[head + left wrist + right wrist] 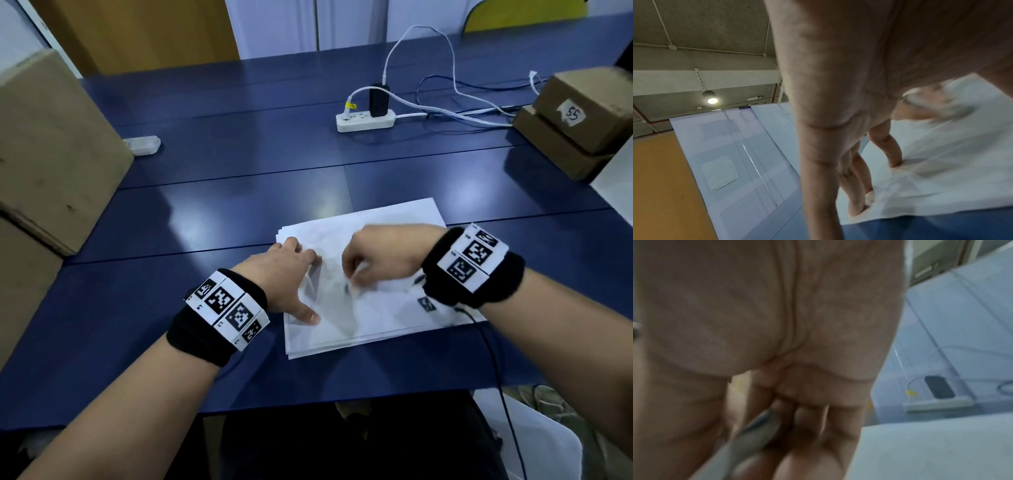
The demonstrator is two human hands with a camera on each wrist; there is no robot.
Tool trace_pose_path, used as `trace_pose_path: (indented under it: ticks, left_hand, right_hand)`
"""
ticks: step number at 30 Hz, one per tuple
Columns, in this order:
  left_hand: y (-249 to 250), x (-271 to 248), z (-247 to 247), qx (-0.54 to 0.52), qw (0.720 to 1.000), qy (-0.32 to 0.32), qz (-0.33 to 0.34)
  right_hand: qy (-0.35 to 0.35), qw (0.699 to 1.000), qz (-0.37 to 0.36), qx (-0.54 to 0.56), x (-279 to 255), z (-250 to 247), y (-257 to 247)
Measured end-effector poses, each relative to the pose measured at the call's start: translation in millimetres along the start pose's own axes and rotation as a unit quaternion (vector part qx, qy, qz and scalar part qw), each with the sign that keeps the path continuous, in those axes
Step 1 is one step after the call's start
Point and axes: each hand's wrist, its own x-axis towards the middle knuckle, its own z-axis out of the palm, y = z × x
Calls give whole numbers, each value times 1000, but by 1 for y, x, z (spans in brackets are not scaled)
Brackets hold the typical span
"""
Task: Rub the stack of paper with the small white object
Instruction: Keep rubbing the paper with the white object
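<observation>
A stack of white paper (387, 318) lies on the blue table near its front edge. My left hand (291, 281) rests on the stack's left side, fingers straight and spread, tips pressing the paper (941, 162). My right hand (373, 260) is over the middle of the stack, blurred, fingers curled round a small white object (356, 277) that touches the sheet. In the left wrist view the right hand (931, 104) shows as a blur beyond my left fingers (890, 155). The right wrist view shows my curled fingers (813, 426) on a pale grey-edged object (752, 431).
Large cardboard boxes (51, 147) stand at the left edge, smaller boxes (579, 120) at the right. A white power strip (364, 120) with a black adapter and trailing cables lies at the back centre. A small clear case (144, 145) sits back left.
</observation>
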Motion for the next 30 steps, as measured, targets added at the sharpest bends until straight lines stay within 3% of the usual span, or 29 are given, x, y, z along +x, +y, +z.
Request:
trace_pose_path:
  ticks: [2,3,7,9,14,16,19,21,25,27,30]
  left_hand:
    - [0,0,-1,0,1000,-3,1]
    - [1,0,-1,1,1000,-3,2]
    - [2,-2,-1,5,1000,-4,-1]
    - [2,-2,-2,7,1000,-3,-2]
    - [3,-2,-2,9,1000,-2,-2]
    - [2,-2,-2,7,1000,1,-2]
    - [2,-3,-2,4,1000,0,-2]
    - [2,-4,-1,8,1000,2,-3]
    - [2,-4,-2,4,1000,-3,0]
    - [3,-4,-3,9,1000,-3,2]
    - [3,-5,-3,8,1000,-5,0]
  right_hand:
    - [-90,995,-45,5,-5,8,-15]
    - [-95,994,-49,8,-4,9,-17]
    - [67,997,45,-7,14,-11,1]
    - [86,995,54,-15,15,-10,6]
    - [-97,992,-75,15,4,14,-27]
    - [-32,998,-60,0,11,9,-23]
    - [85,995,33,-29,16,-7,-3]
    - [75,997,27,-12,11,-7,4]
    - [-69,997,-32,0,-4,8,-12]
    - [-27,999,-19,-11,3,3,-8]
    - [76,995,65,-6,13,-10,10]
